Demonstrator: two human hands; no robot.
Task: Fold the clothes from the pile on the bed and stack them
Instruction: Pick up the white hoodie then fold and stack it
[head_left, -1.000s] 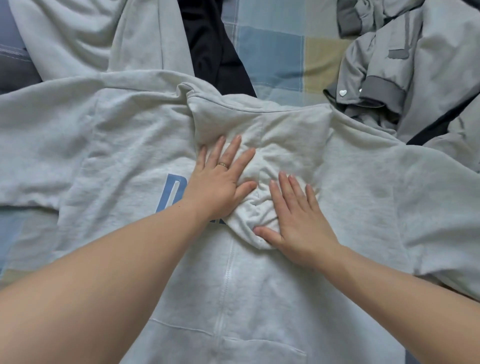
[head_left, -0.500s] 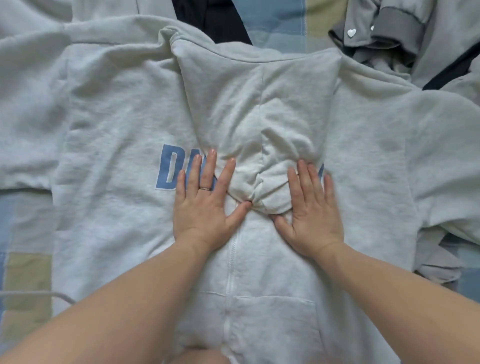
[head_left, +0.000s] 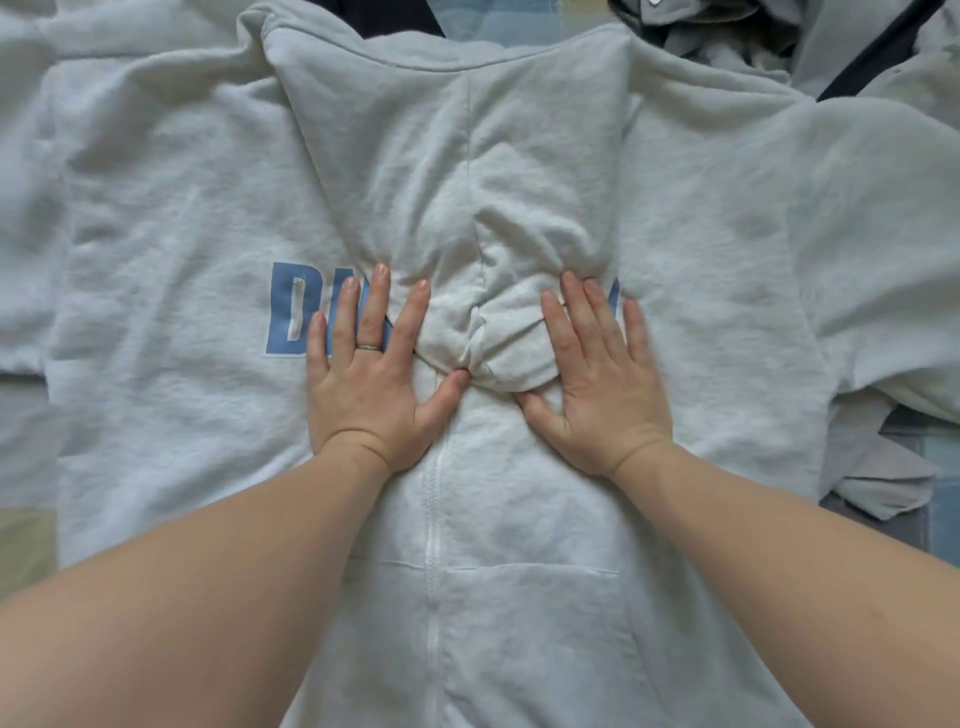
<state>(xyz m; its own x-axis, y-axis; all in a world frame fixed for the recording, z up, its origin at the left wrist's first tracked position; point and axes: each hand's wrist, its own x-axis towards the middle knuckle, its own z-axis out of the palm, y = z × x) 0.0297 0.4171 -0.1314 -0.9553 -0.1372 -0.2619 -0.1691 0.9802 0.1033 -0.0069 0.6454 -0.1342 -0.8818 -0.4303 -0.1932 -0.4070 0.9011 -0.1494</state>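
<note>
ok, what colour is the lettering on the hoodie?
The lettering is blue, clearest in the head view.

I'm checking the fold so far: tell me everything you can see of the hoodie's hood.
The hood is pale grey, fleecy-looking fabric with a centre seam. It lies folded down over the hoodie front, hiding the middle of the blue lettering, its tip bunched in wrinkles above the zip. The left hand and right hand press flat beside that tip, thumbs touching it.

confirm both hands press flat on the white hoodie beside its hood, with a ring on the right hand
Not quite: the head view shows the ring on the left hand, not the right hand. Both hands do press flat on the white hoodie beside its hood.
</note>
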